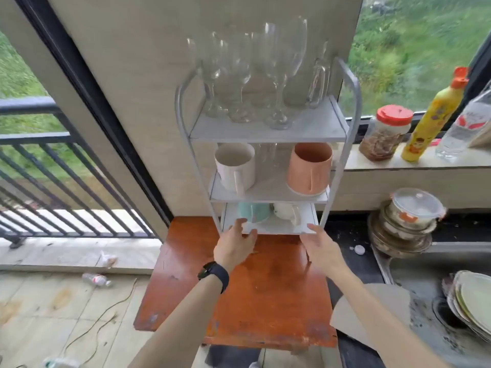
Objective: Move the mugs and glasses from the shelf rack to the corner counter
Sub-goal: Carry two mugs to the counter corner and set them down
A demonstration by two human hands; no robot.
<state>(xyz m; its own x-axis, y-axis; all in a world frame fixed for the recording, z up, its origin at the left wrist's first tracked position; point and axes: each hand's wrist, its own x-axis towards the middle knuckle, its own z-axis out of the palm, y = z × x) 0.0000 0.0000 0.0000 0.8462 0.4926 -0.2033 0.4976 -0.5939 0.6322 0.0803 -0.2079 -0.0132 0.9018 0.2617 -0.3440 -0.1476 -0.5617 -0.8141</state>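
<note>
Jar (pixel 385 134), yellow bottle (pixel 431 115), stacked plates (pixel 473 306)

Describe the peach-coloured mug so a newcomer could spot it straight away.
Find the grey shelf rack standing on the reddish-brown table against the wall. On its middle shelf, below the wine glasses, two mugs stand upright. The peach mug is the wide one at the right end; its neighbour, the white mug, is narrower and pale.
</note>
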